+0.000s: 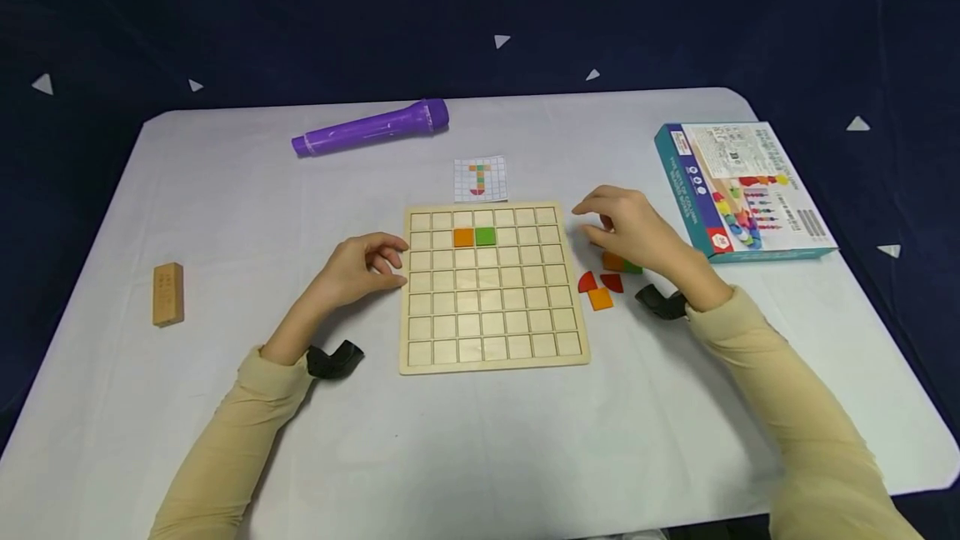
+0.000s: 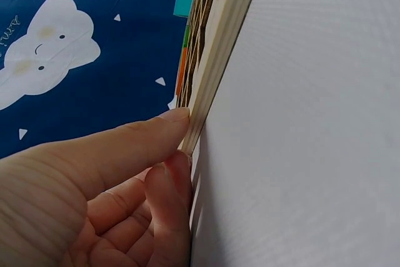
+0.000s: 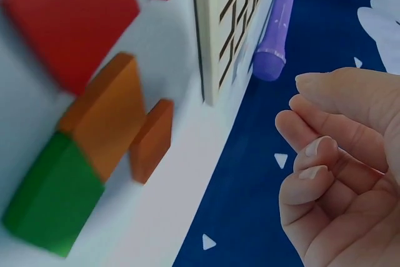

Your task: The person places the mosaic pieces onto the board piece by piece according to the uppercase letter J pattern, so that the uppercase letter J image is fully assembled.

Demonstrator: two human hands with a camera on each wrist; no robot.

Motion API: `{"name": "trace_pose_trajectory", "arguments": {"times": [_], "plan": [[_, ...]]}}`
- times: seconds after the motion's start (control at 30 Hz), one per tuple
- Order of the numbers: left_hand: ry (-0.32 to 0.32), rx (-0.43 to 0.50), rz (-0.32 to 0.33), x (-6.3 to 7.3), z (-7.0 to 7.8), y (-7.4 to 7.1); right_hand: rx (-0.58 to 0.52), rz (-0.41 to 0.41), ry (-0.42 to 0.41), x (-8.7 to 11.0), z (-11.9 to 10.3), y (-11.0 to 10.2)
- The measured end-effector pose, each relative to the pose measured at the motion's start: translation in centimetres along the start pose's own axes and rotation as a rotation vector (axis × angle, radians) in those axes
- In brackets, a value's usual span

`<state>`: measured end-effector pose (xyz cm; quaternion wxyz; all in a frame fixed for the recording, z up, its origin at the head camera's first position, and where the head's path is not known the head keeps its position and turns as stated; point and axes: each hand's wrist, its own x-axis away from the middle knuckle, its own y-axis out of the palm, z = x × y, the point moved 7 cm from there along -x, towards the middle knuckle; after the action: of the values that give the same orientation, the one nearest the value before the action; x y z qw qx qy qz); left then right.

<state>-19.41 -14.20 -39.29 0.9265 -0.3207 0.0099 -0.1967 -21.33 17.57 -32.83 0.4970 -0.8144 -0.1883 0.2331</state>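
A wooden grid board (image 1: 491, 302) lies flat on the table, with an orange square (image 1: 463, 237) and a green square (image 1: 485, 236) side by side in an upper row. My left hand (image 1: 360, 267) rests at the board's left edge; in the left wrist view the thumb touches the rim. Raised just off the board's right side, my right hand (image 1: 633, 226) has thumb and forefinger apart, nothing between them. Below it lie loose tiles: red quarter-rounds (image 1: 587, 282), an orange square (image 1: 600, 298), and a green tile (image 3: 55, 193) against an orange tile (image 3: 109, 117), partly hidden in the head view.
A small pattern card (image 1: 480, 179) lies behind the board. A purple microphone-shaped tube (image 1: 371, 128) is farther back. A teal-edged box (image 1: 746, 190) sits at the right, a wooden block (image 1: 168, 294) at the left. Black straps (image 1: 335, 359) hang at both wrists.
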Motion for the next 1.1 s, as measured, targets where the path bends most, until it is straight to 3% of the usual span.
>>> {"name": "trace_pose_trajectory", "arguments": {"times": [0.7, 1.1], "plan": [[0.006, 0.001, -0.002, 0.0, 0.0, 0.0, 0.042, 0.051, 0.063, 2.5, 2.5, -0.5], [0.008, 0.003, -0.003, 0.0, 0.0, 0.0, 0.043, -0.086, 0.173, 2.8, 4.0, 0.8]]}}
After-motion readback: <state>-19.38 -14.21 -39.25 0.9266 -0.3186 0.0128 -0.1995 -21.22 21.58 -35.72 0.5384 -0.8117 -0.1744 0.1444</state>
